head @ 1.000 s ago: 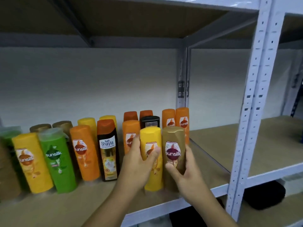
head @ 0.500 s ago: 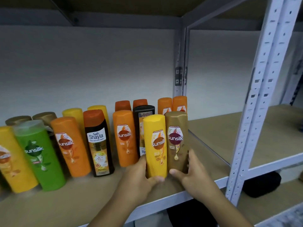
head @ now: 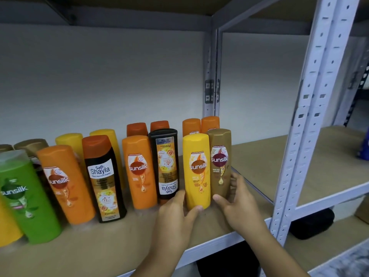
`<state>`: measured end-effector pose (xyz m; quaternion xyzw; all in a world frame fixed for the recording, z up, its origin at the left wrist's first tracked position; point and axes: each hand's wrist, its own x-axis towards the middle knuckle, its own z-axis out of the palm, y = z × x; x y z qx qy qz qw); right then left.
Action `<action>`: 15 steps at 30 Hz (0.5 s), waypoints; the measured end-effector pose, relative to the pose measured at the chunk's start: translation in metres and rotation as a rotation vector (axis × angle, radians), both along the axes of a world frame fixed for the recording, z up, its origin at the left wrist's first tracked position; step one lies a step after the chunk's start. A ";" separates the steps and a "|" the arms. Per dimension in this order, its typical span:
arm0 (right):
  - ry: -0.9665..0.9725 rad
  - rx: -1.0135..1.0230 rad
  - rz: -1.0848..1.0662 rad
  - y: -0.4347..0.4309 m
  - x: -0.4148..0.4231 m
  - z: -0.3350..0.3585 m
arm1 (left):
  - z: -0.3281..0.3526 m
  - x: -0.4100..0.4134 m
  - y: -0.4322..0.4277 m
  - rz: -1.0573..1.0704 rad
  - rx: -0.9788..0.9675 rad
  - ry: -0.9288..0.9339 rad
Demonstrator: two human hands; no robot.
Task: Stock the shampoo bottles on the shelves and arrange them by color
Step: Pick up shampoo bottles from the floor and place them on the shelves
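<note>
Shelf (head: 119, 242): bare brown board on a grey perforated steel frame; bottles stand cap-down near the front edge, labels outward, likely for colour sorting. Row is mixed: green bottle (head: 24, 198) far left, orange bottle (head: 139, 172), one black Shayla bottle (head: 166, 164) the other way up, so sorting looks unfinished. Yellow bottle (head: 196, 172) and gold-brown bottle (head: 219, 164) touch at the row's right end; smooth glossy plastic, rounded oval. Left hand (head: 175, 212) grip loosely curled on the yellow base; right hand (head: 237, 202) cupped round the gold-brown base; probably squaring the pair.
</note>
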<state>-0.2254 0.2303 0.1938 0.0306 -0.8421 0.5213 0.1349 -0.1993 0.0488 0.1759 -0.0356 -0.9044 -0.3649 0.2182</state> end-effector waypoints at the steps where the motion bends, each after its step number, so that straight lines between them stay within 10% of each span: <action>1: 0.003 0.005 -0.004 0.000 -0.001 0.000 | -0.001 -0.002 0.001 -0.002 0.001 0.011; 15: 0.011 0.044 0.016 -0.004 -0.025 -0.002 | -0.004 -0.037 0.015 0.098 -0.085 0.053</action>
